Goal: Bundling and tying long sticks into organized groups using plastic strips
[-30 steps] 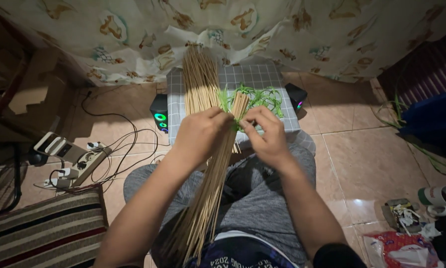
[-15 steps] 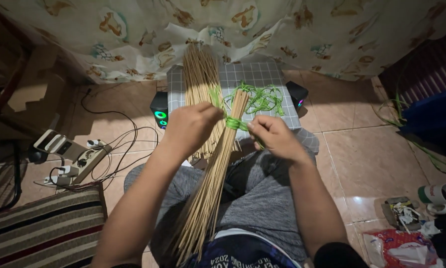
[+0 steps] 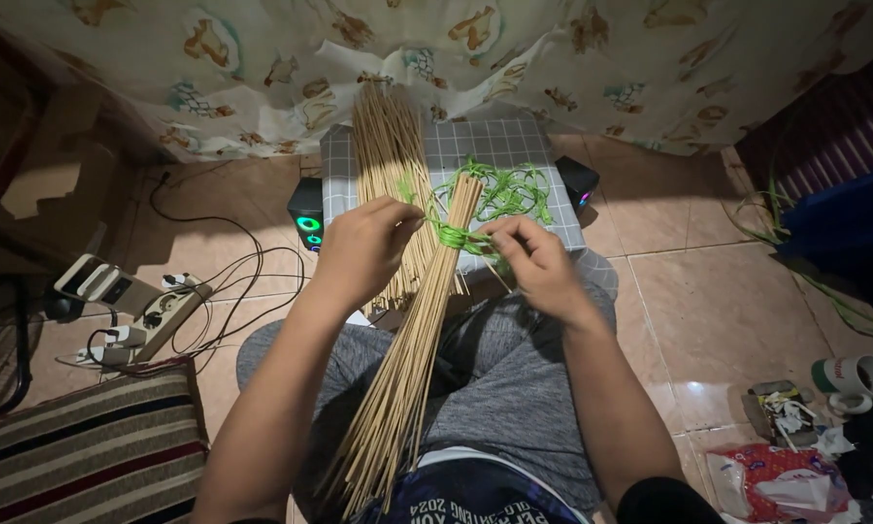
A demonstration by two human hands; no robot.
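Both hands pinch green string (image 3: 453, 236) around a stick bundle (image 3: 427, 330): left hand (image 3: 363, 250) at nine o'clock, right hand (image 3: 536, 266) at three. Open tile floor (image 3: 718, 311) lies beyond it.

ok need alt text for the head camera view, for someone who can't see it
Seen from above, a seated person's left hand and right hand pull green string around a bundle of thin bamboo sticks lying across the lap. A second stick pile rests on a grey checked box ahead, with a power strip on the tiled floor.
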